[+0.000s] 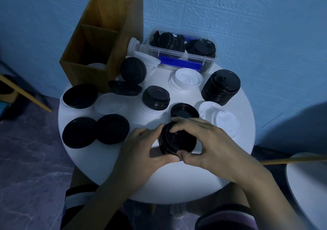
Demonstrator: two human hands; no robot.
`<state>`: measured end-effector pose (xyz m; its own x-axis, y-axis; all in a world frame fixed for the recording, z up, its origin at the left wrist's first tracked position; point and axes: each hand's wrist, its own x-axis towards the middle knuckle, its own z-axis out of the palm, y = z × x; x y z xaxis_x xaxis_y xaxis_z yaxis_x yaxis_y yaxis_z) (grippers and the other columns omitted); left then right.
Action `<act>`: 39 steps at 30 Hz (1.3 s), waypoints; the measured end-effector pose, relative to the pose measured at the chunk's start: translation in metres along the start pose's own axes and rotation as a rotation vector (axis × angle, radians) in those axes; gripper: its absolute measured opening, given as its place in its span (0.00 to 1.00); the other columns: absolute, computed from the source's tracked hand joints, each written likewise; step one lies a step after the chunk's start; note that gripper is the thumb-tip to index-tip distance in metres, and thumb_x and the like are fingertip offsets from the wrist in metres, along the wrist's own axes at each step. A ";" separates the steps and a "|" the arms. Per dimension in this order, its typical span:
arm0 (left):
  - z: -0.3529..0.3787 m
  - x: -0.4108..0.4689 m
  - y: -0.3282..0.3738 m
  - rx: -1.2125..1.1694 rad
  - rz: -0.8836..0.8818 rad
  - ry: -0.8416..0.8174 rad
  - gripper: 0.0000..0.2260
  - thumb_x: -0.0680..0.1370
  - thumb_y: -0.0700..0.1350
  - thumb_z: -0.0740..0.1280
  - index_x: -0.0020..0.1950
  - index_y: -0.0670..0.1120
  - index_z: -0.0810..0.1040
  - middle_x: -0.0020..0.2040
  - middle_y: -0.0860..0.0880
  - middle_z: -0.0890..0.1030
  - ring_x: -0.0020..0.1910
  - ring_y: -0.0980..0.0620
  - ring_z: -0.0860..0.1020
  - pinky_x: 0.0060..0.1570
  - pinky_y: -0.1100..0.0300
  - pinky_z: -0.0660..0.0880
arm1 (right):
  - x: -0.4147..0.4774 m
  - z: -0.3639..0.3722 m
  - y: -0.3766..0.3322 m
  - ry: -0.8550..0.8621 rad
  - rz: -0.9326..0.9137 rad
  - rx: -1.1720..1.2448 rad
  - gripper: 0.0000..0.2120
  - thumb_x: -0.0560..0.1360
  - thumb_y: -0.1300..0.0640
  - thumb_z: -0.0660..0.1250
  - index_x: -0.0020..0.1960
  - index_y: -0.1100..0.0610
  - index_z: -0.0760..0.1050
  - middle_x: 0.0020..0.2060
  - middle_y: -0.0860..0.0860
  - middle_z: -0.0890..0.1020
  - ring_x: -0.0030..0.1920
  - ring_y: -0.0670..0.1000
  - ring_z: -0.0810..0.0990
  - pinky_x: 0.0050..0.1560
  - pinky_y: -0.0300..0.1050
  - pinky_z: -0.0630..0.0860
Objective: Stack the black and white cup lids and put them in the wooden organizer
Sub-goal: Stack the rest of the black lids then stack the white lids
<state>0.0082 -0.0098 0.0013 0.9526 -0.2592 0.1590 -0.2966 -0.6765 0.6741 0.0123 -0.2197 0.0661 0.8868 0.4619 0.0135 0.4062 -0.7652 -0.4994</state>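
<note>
**Q:** What sits nearest the lens?

**A:** Two hands at the near side of a round white counter (106, 167). The left hand (141, 146) and right hand (203, 141) both curl around a held stack of black lids (177, 141), with the right fingers on top.

**Q:** And beyond?

**A:** Two flat black lids (79, 132) lie to the left and white lids (219, 116) to the right. A short black stack (156, 97) stands mid-counter, with a tall black stack (221, 87) further right.

**Q:** The organizer?

**A:** The wooden organizer (99, 40) stands at the far left, something pale in its nearest compartment. Beside it, a clear box (182, 47) holds more black lids.
</note>
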 end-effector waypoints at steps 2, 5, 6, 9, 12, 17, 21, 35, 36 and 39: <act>-0.001 0.000 0.001 0.003 -0.006 -0.005 0.29 0.64 0.73 0.68 0.61 0.63 0.73 0.45 0.62 0.74 0.54 0.65 0.69 0.45 0.64 0.71 | 0.000 0.000 0.001 -0.019 -0.001 0.007 0.23 0.72 0.48 0.72 0.64 0.37 0.70 0.69 0.31 0.70 0.69 0.38 0.68 0.64 0.32 0.66; -0.001 0.000 0.001 0.016 -0.009 0.003 0.30 0.63 0.73 0.68 0.62 0.63 0.72 0.44 0.63 0.74 0.52 0.64 0.69 0.46 0.63 0.71 | -0.001 -0.001 0.002 -0.023 0.041 0.049 0.26 0.73 0.46 0.73 0.67 0.35 0.66 0.66 0.31 0.72 0.66 0.36 0.70 0.62 0.30 0.67; -0.002 0.000 0.001 0.020 -0.009 0.009 0.31 0.63 0.73 0.68 0.63 0.64 0.72 0.45 0.64 0.74 0.52 0.63 0.69 0.47 0.63 0.71 | -0.002 -0.001 0.002 -0.027 0.063 0.069 0.27 0.74 0.45 0.73 0.68 0.34 0.64 0.64 0.32 0.73 0.63 0.37 0.71 0.60 0.30 0.67; -0.002 -0.001 0.001 0.025 -0.019 0.007 0.32 0.62 0.73 0.68 0.64 0.64 0.72 0.47 0.63 0.75 0.53 0.62 0.70 0.50 0.63 0.71 | -0.005 0.001 0.002 -0.030 0.112 0.093 0.28 0.74 0.41 0.72 0.68 0.32 0.61 0.61 0.36 0.77 0.56 0.43 0.77 0.56 0.32 0.69; -0.001 -0.001 0.002 0.036 -0.022 0.002 0.32 0.63 0.73 0.69 0.64 0.64 0.72 0.47 0.62 0.75 0.53 0.62 0.70 0.50 0.63 0.71 | -0.006 0.006 0.003 -0.004 0.119 0.080 0.27 0.74 0.39 0.71 0.67 0.33 0.61 0.62 0.38 0.78 0.52 0.46 0.79 0.55 0.36 0.71; 0.002 -0.004 0.002 0.038 -0.009 -0.004 0.37 0.64 0.72 0.69 0.72 0.66 0.66 0.51 0.70 0.73 0.55 0.68 0.68 0.54 0.64 0.70 | -0.008 0.011 0.003 0.032 0.124 0.074 0.25 0.74 0.38 0.70 0.66 0.34 0.62 0.65 0.38 0.77 0.48 0.43 0.79 0.54 0.37 0.71; 0.000 -0.005 0.004 -0.046 0.024 -0.005 0.40 0.66 0.70 0.69 0.75 0.68 0.56 0.58 0.84 0.64 0.59 0.76 0.66 0.54 0.71 0.64 | -0.004 0.016 0.003 0.051 0.147 0.163 0.22 0.75 0.38 0.69 0.65 0.34 0.65 0.65 0.34 0.76 0.54 0.40 0.78 0.55 0.36 0.72; 0.000 -0.008 -0.002 -0.080 0.004 0.009 0.36 0.69 0.60 0.77 0.71 0.70 0.63 0.59 0.74 0.70 0.60 0.69 0.70 0.56 0.70 0.65 | 0.027 0.006 0.030 0.123 0.289 -0.111 0.14 0.78 0.58 0.67 0.63 0.49 0.81 0.51 0.41 0.81 0.48 0.49 0.81 0.50 0.45 0.74; -0.001 -0.008 -0.002 -0.080 0.006 0.009 0.36 0.69 0.60 0.77 0.71 0.69 0.63 0.59 0.74 0.71 0.60 0.69 0.70 0.56 0.70 0.65 | 0.029 0.007 0.031 0.098 0.280 -0.143 0.14 0.78 0.57 0.68 0.63 0.49 0.81 0.56 0.43 0.81 0.52 0.51 0.80 0.52 0.47 0.75; -0.001 -0.008 -0.003 -0.080 0.008 0.015 0.36 0.68 0.62 0.76 0.72 0.69 0.64 0.58 0.72 0.72 0.60 0.66 0.71 0.56 0.66 0.69 | 0.031 0.008 0.032 0.127 0.241 -0.157 0.09 0.78 0.56 0.69 0.56 0.49 0.82 0.54 0.44 0.81 0.52 0.54 0.81 0.50 0.52 0.77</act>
<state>0.0016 -0.0050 -0.0016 0.9512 -0.2537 0.1754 -0.2988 -0.6169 0.7281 0.0509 -0.2267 0.0435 0.9780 0.2072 0.0240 0.2017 -0.9104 -0.3611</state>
